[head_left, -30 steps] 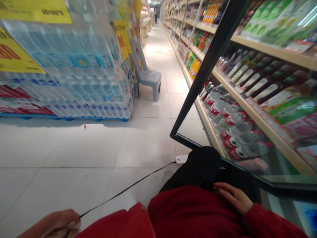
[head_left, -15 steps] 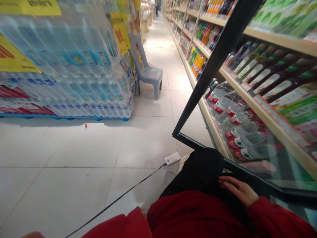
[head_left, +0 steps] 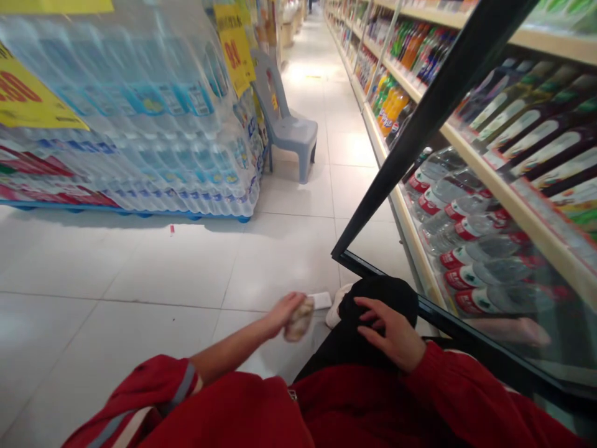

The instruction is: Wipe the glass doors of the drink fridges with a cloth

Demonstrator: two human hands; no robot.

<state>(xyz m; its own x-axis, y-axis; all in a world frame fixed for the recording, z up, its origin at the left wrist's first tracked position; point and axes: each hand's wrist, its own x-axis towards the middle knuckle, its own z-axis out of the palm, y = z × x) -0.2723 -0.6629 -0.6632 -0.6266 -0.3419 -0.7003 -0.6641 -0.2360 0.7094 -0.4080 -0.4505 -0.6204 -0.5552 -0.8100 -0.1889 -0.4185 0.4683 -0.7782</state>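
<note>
I sit low on a shop floor in a red top and black trousers. My left hand (head_left: 286,313) is stretched forward, closed on a crumpled pale cloth (head_left: 300,319), right beside a small white device (head_left: 321,300) lying on the tiles. My right hand (head_left: 390,333) rests on my black-clad knee (head_left: 380,292) with its fingers spread and nothing in it. An open glass cooler door (head_left: 466,292) with a black frame stands just to the right of my knee.
Shelves of bottled drinks (head_left: 471,236) run along the right, water bottles with red caps lowest. A wrapped stack of water-bottle packs (head_left: 140,124) with yellow price signs stands at the left. A grey plastic chair (head_left: 289,127) sits in the aisle beyond.
My left hand came forward from the bottom left, where it gripped a thin black cord, to the white device. The cord is out of sight. My right hand shifted onto the knee.
</note>
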